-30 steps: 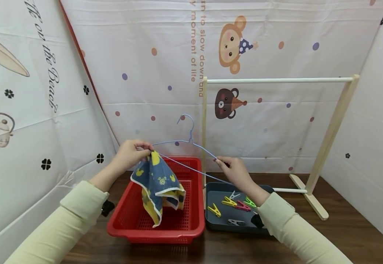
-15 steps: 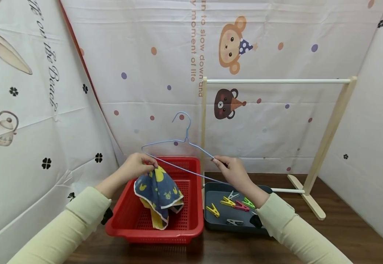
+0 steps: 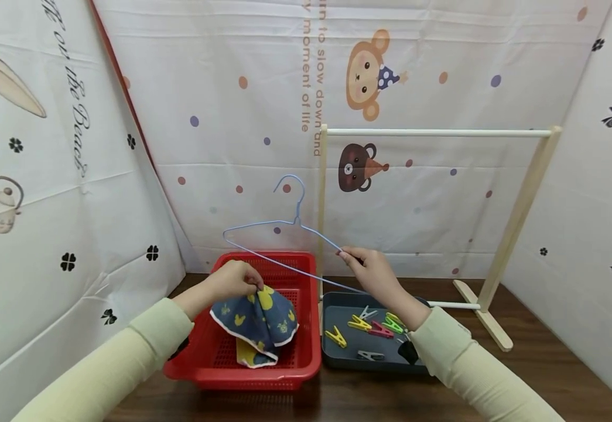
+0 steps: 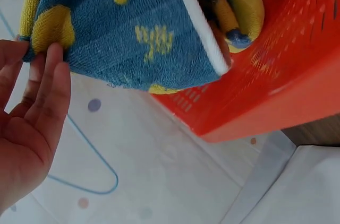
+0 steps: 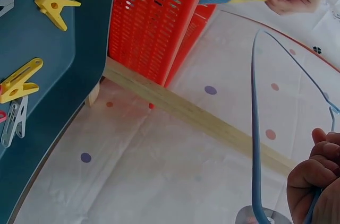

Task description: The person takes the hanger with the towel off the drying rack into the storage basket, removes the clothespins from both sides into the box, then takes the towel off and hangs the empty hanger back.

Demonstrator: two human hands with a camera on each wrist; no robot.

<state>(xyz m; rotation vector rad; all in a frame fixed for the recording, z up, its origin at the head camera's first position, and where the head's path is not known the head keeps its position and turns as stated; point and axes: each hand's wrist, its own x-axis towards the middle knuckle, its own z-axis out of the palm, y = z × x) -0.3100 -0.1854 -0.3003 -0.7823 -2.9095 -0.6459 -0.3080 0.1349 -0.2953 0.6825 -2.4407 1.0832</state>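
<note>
My left hand (image 3: 232,280) pinches a small blue and yellow towel (image 3: 279,319) with white edging, near its top. The towel drapes down into a red plastic basket (image 3: 242,375), its lower folds inside. In the left wrist view, thumb and fingers nip a gathered bit of the terry cloth (image 4: 133,33). With its right shoulder in my right hand (image 3: 374,274), a blue wire hanger (image 3: 297,221) is held up, hook on top, behind the towel and over the basket's far side. The right wrist view shows fingers curled round the hanger wire (image 5: 255,128).
A dark tray (image 3: 332,357) with several coloured clothespins (image 3: 359,323) stands right of the basket, under my right forearm. Behind it rises a wooden rack with a white rail (image 3: 437,133). Printed cloth walls surround the brown table (image 3: 543,381).
My left hand has lowered the towel further into the basket and moved slightly right, away from the hanger's left end. My right hand keeps the hanger up, almost unmoved.
</note>
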